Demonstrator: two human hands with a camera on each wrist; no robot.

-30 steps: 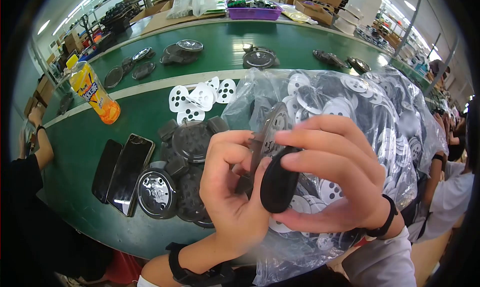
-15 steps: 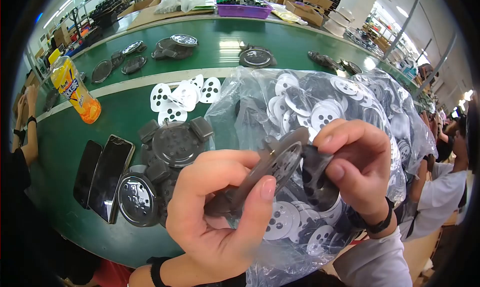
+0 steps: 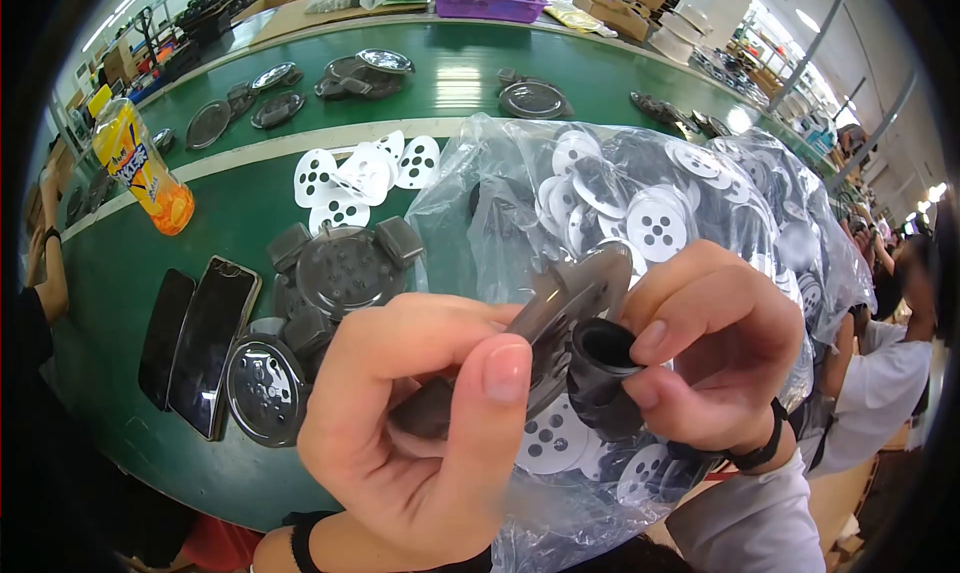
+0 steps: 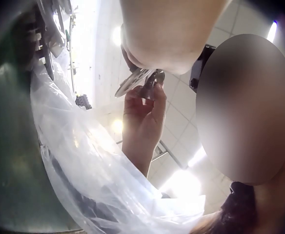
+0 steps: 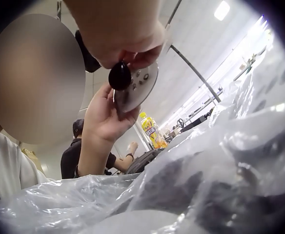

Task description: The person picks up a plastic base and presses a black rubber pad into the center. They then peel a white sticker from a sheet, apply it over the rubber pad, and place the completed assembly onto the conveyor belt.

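My left hand [image 3: 410, 423] grips a dark, see-through round plastic housing [image 3: 575, 298], tilted on edge with its holed face toward the right. Thumb and index finger of my right hand [image 3: 720, 348] pinch a soft black rubber pad [image 3: 603, 388], which is bent into a cup shape close against the housing. The right wrist view shows the rubber pad [image 5: 119, 76] overlapping the holed face of the housing [image 5: 140, 90]. From the left wrist camera, the right hand [image 4: 145, 119] appears beneath the housing [image 4: 131, 84]. The palm side of the housing is hidden by my left fingers.
A clear plastic bag [image 3: 460, 183] of white holed discs lies under and behind my hands. Left of them are several dark housings [image 3: 350, 273], two phones [image 3: 212, 343] and a drink bottle [image 3: 140, 163]. Loose white discs [image 3: 340, 211] lie on the green table, with more housings [image 3: 533, 99] beyond.
The black rubber pad went from a flat oval to a bent, folded cup between my right fingers. My left hand moved left and tilted the housing over. The head view shifted a little.
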